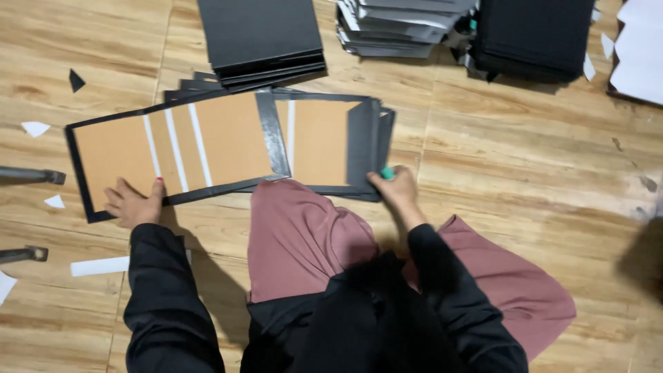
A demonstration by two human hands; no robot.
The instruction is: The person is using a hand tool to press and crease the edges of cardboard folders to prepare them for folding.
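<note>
Head view looks down at a person sitting on a wooden floor, with two bare hands reaching forward onto flat cardboard pieces. Left hand lies flat and open, fingers spread, pressing on the near left corner of a long brown cardboard sheet that has a black border and white strips across it. This hand grips nothing; it only rests on top of the sheet. From the hand, the sheet stretches away forward and to the right, until it meets a second cardboard sheet of the same kind.

Right hand is at the near right corner of this second sheet. Its fingers are curled, and a small green thing shows between them, held against the black border. What kind of thing it is I cannot tell, because it is mostly covered. More black edges stick out from under the second sheet, just beyond the right hand.

Farther ahead of both hands stand a black stack, a grey stack and another black pile. White paper scraps lie on the floor left of the left arm.
</note>
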